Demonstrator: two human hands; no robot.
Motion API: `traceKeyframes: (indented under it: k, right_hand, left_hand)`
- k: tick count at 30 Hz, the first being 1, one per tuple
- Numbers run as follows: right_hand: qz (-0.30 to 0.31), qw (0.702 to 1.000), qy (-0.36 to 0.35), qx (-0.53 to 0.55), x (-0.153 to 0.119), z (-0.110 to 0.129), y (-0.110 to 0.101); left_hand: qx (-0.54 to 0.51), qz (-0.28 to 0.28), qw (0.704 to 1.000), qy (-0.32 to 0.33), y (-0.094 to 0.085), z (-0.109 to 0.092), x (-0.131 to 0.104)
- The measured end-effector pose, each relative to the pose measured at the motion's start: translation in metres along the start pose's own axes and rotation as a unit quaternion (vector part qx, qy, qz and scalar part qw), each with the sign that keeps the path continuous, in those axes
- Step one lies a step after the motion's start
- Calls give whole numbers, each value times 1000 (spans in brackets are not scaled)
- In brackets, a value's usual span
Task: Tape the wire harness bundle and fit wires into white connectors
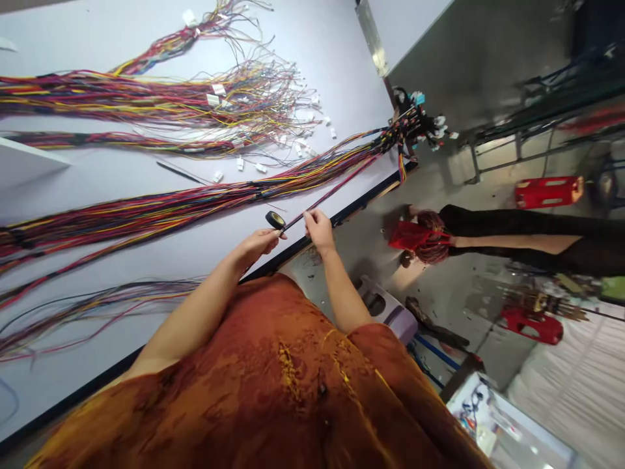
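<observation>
Left hand (258, 246) and right hand (319, 229) work near the edge of a white table (332, 71). Beyond them runs a thick wire bundle (209, 200); between them stretches a thin strand (332, 193), narrowly pinched by the left; whether the right grips it I cannot tell. Just past the left fingertips sits a black tape roll (273, 221). Keeping the strand taut should help tape lie flat. No writing is legible.

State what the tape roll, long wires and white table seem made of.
Tape roll: perhaps vinyl or cloth, from its black ring shape; finish unclear.
Long wires: likely plastic-coated metal, smooth, judging by their bright, varied colours.
White table: perhaps laminate or painted board, smooth, with no visible grain.
</observation>
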State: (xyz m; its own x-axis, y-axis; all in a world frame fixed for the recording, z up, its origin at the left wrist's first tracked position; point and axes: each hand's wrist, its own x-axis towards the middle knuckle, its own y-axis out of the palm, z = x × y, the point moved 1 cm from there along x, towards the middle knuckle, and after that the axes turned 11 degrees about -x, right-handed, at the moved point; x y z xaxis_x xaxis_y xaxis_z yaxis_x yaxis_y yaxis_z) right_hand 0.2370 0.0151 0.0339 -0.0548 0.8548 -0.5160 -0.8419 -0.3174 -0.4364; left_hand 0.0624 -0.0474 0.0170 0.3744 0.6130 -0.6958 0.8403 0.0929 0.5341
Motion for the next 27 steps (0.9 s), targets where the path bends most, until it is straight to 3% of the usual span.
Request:
traceKeyframes:
  k: [2, 5, 9, 12, 14, 18, 23, 24, 25, 27]
  right_hand:
    - [70, 995, 32, 60, -8, -21, 2]
    - [200, 973, -12, 114, -8, -39, 17]
    - [188, 981, -51, 15, -23, -41, 15]
    - [209, 977, -41, -13, -48, -28, -4]
    - [236, 971, -31, 34, -53, -12, -9]
    - [235, 957, -13, 168, -28, 13, 5]
    - [56, 985, 38, 156, -6, -13, 5]
    - [45, 985, 39, 160, -5, -20, 4]
    - [61, 983, 33, 172, -3, -25, 4]
    - [161, 965, 9, 208, 2, -27, 9]
  left_hand:
    - [-37, 21, 998, -40, -1, -2, 2]
    - [-44, 37, 997, -56, -2, -4, 3]
    - [132, -25, 990, 39, 3, -4, 2]
    - [298, -84, 942, 127, 9, 0, -1]
    - [333, -93, 924, 163, 12, 2, -2]
    - [290, -89, 937, 173, 13, 3, -4]
    - [118, -16, 990, 74, 12, -1, -8]
    - [73, 2, 996, 44, 11, -2, -8]
    - [34, 18, 999, 16, 11, -3, -8]
    - [-14, 39, 999, -28, 11, -5, -8]
